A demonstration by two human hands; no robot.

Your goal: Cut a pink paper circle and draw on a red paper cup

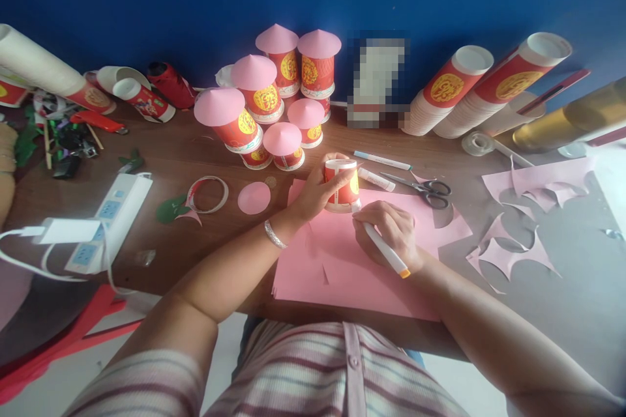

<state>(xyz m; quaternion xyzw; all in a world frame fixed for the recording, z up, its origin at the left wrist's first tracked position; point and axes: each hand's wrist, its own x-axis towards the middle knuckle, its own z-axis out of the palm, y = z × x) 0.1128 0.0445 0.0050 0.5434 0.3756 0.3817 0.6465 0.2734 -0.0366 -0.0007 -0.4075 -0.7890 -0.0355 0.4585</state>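
My left hand point(313, 192) is wrapped round a red paper cup point(341, 186) with a white rim and a gold print, steadying it above the pink paper sheets point(313, 267). A white marker point(386, 251) with an orange end is gripped in my right hand point(391, 228). Its tip is close to the white band at the cup's lower edge; whether it touches, I cannot tell. Behind the cup lie a glue stick point(376, 179), a slim pen point(382, 160) and black-handled scissors point(430, 192).
Several red cups with pink cone tops point(267, 98) stand behind my left hand. Tall cup stacks point(447, 88) lean at the back right. Pink paper scraps point(521, 254) lie to the right. A pink disc point(253, 198), a paper ring point(208, 194) and a power strip point(110, 221) are left.
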